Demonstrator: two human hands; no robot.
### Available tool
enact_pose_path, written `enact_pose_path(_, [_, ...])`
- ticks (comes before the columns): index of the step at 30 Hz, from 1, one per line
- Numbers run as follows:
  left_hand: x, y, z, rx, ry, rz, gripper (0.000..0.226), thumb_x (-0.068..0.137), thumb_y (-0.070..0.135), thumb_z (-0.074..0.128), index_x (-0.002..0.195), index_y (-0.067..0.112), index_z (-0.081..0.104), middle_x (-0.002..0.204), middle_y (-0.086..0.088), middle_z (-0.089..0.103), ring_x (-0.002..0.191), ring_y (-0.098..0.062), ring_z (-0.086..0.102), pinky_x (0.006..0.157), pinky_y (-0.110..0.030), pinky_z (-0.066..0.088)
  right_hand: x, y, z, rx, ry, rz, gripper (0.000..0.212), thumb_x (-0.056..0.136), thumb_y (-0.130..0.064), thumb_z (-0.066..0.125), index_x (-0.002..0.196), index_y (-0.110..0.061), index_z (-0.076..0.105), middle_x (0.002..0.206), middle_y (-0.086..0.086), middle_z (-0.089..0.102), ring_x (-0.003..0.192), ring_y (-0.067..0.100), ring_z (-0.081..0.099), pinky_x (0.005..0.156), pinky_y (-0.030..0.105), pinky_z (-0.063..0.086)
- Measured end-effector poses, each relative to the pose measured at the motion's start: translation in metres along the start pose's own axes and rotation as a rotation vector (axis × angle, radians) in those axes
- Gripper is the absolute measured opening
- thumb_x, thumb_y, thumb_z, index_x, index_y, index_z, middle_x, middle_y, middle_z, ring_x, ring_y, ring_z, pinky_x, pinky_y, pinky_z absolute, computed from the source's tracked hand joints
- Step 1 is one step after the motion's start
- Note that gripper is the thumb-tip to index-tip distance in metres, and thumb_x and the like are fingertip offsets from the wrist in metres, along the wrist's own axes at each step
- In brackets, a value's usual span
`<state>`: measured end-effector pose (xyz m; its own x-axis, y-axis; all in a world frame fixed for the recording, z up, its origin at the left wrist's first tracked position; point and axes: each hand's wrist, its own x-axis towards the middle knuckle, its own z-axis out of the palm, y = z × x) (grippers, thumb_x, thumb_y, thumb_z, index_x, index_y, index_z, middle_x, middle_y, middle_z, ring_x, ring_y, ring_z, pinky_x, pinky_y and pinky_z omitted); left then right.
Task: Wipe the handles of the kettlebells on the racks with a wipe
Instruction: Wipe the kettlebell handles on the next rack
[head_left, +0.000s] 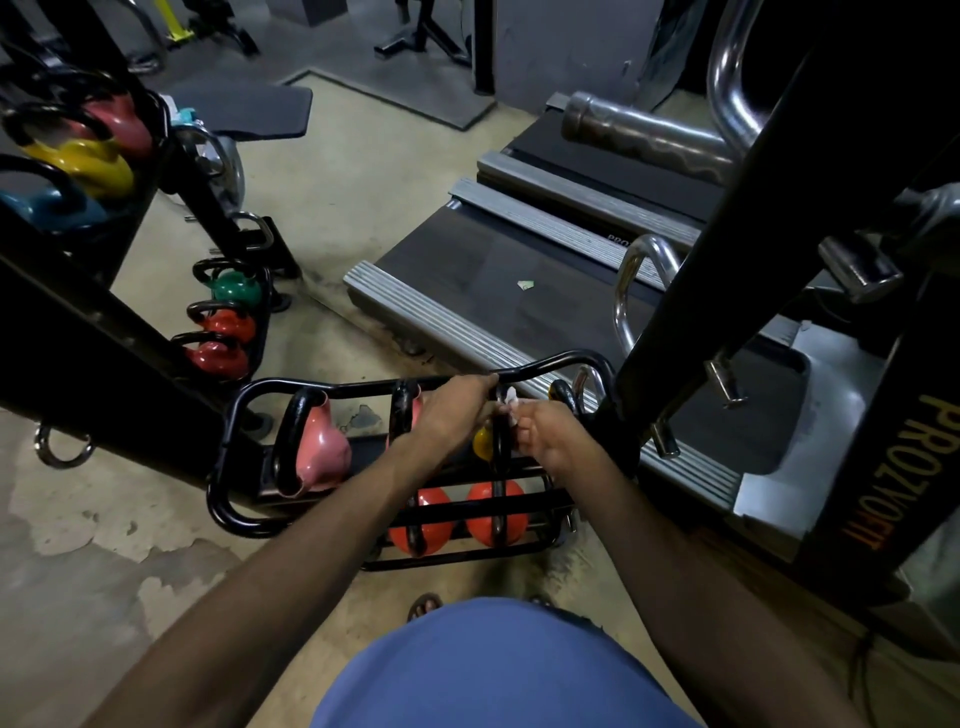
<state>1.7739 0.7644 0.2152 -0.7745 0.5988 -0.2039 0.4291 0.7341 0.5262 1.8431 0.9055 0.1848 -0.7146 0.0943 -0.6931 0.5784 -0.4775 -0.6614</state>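
Mid-wipe: the right hand (545, 436) pinches the white wipe (510, 402) against the black handle (500, 447) of the yellow kettlebell (482, 442) just left of it, the left hand (452, 410) grips the rack rail (566, 358) alongside, and the next stroke likely runs down that handle.

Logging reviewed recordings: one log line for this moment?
wiping | left hand grips rail | right hand holds wipe on kettlebell handle

The left hand (457, 410) reaches forward and grips a bar (561, 359). Just beside it, the right hand (550, 439) pinches a wipe (510, 397).
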Motion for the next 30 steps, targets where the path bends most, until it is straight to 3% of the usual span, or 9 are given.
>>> enact_pose_path(2, [-0.016, 0.003, 0.013, 0.048, 0.056, -0.032, 0.058, 0.089, 0.040, 0.070, 0.139, 0.017, 0.053, 0.126, -0.008, 0.066, 0.118, -0.027, 0.061, 0.090, -0.040, 0.051, 0.005, -0.004, 0.004, 0.069, 0.008, 0.073, 0.026, 0.105, -0.016, 0.043, 0.086, -0.014, 0.061, 0.073, 0.002, 0.059, 0.061, 0.016, 0.051, 0.066, 0.034, 0.048])
enact_pose_path(4, [-0.033, 0.001, 0.027, 0.147, 0.169, -0.019, 0.073, 0.087, 0.050, 0.070, 0.147, 0.018, 0.044, 0.142, -0.006, 0.057, 0.126, -0.025, 0.057, 0.101, -0.041, 0.047, 0.010, -0.008, 0.009, 0.124, 0.056, 0.112, 0.029, 0.105, -0.012, 0.041, 0.086, -0.012, 0.063, 0.074, 0.003, 0.063, 0.061, 0.016, 0.054, 0.055, 0.028, 0.043])
enact_pose_path(9, [-0.060, 0.001, 0.052, 0.263, 0.348, 0.066, 0.069, 0.090, 0.041, 0.068, 0.149, 0.018, 0.042, 0.153, -0.004, 0.046, 0.135, -0.018, 0.049, 0.114, -0.038, 0.038, 0.017, -0.006, 0.026, 0.186, 0.256, -0.065, 0.022, 0.098, 0.001, 0.057, 0.079, -0.007, 0.064, 0.076, 0.010, 0.065, 0.062, 0.019, 0.065, 0.052, 0.026, 0.054])
enact_pose_path(12, [-0.069, 0.004, 0.059, 0.315, 0.350, 0.112, 0.060, 0.091, 0.030, 0.067, 0.147, 0.017, 0.047, 0.149, -0.004, 0.051, 0.128, -0.020, 0.055, 0.114, -0.034, 0.038, 0.027, 0.003, 0.026, -0.130, 0.433, -0.311, 0.012, 0.082, -0.007, 0.073, 0.073, -0.014, 0.069, 0.075, 0.008, 0.073, 0.074, 0.029, 0.072, 0.074, 0.043, 0.062])
enact_pose_path(14, [-0.070, 0.004, 0.060, 0.352, 0.326, 0.118, 0.061, 0.090, 0.026, 0.063, 0.148, 0.015, 0.045, 0.150, -0.006, 0.050, 0.126, -0.022, 0.056, 0.114, -0.035, 0.038, 0.029, 0.000, 0.025, -0.357, 0.463, -0.423, 0.010, 0.076, -0.018, 0.077, 0.071, -0.018, 0.069, 0.073, 0.001, 0.074, 0.075, 0.026, 0.073, 0.073, 0.045, 0.062])
enact_pose_path(20, [-0.064, 0.012, 0.055, 0.405, 0.321, 0.133, 0.058, 0.089, 0.018, 0.066, 0.144, 0.008, 0.050, 0.142, -0.012, 0.057, 0.122, -0.019, 0.062, 0.116, -0.039, 0.037, 0.024, -0.036, 0.034, -0.888, 0.326, -0.559, 0.009, 0.087, -0.010, 0.065, 0.086, -0.011, 0.074, 0.085, 0.007, 0.073, 0.081, 0.023, 0.066, 0.066, 0.026, 0.045])
enact_pose_path(25, [-0.066, 0.017, 0.049, 0.420, 0.349, 0.122, 0.055, 0.078, 0.014, 0.076, 0.131, 0.005, 0.063, 0.120, -0.012, 0.070, 0.104, -0.022, 0.070, 0.111, -0.039, 0.045, 0.023, -0.064, 0.044, -1.486, 0.023, -0.637, 0.018, 0.082, -0.007, 0.061, 0.090, -0.016, 0.074, 0.096, 0.008, 0.075, 0.093, 0.027, 0.068, 0.076, 0.036, 0.054])
enact_pose_path(28, [-0.067, 0.019, 0.049, 0.443, 0.283, 0.083, 0.026, 0.083, 0.016, 0.072, 0.109, 0.012, 0.072, 0.103, -0.009, 0.073, 0.095, -0.022, 0.070, 0.108, -0.038, 0.045, 0.018, -0.069, 0.058, -1.870, -0.237, -0.590, 0.017, 0.081, -0.010, 0.061, 0.088, -0.019, 0.073, 0.091, 0.003, 0.073, 0.088, 0.025, 0.066, 0.076, 0.039, 0.056])
enact_pose_path(30, [-0.068, 0.021, 0.049, 0.445, 0.259, 0.062, 0.019, 0.085, 0.018, 0.069, 0.103, 0.015, 0.073, 0.097, -0.007, 0.074, 0.092, -0.022, 0.069, 0.096, -0.033, 0.050, 0.018, -0.066, 0.067, -1.989, -0.328, -0.542, 0.014, 0.081, -0.014, 0.062, 0.089, -0.019, 0.073, 0.087, 0.002, 0.073, 0.083, 0.025, 0.066, 0.076, 0.041, 0.057])
